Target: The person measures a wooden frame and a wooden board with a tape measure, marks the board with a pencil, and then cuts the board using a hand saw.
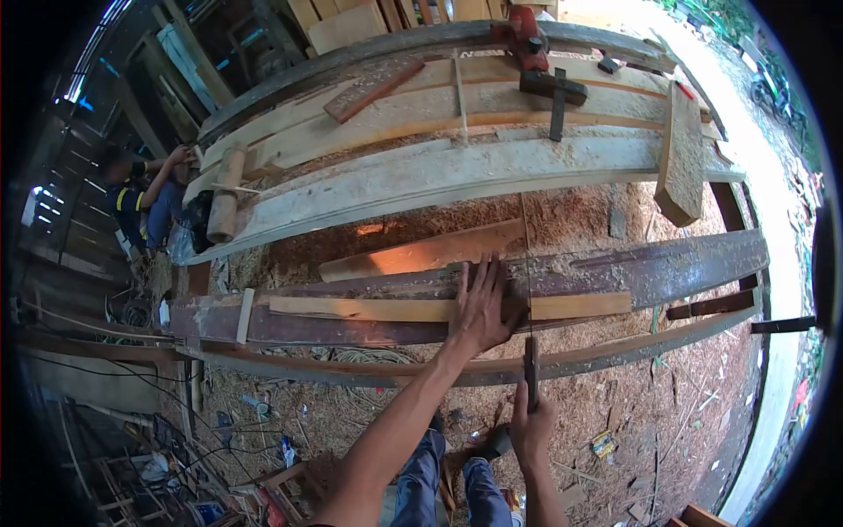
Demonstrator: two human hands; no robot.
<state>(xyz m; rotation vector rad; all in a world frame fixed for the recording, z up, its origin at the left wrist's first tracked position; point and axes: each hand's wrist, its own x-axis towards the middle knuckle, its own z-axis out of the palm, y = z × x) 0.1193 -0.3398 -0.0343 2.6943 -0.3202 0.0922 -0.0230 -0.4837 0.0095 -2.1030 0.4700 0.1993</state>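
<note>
My left hand point(481, 303) lies flat with fingers spread on a thin light wood strip point(351, 308) that rests along a dark curved plank point(650, 268). My right hand point(532, 423) grips the dark handle of a hand saw point(529, 351). The saw's thin blade runs upward across the strip just right of my left fingers. Below the hands my legs in blue jeans show above the sawdust-covered ground.
Long pale curved planks point(457, 171) lie on supports beyond, with a wooden mallet point(226, 195), a clamp point(553, 88) and a short board point(680, 158) on them. A person in dark clothes point(140, 198) crouches at far left. Sawdust, cables and scraps cover the ground.
</note>
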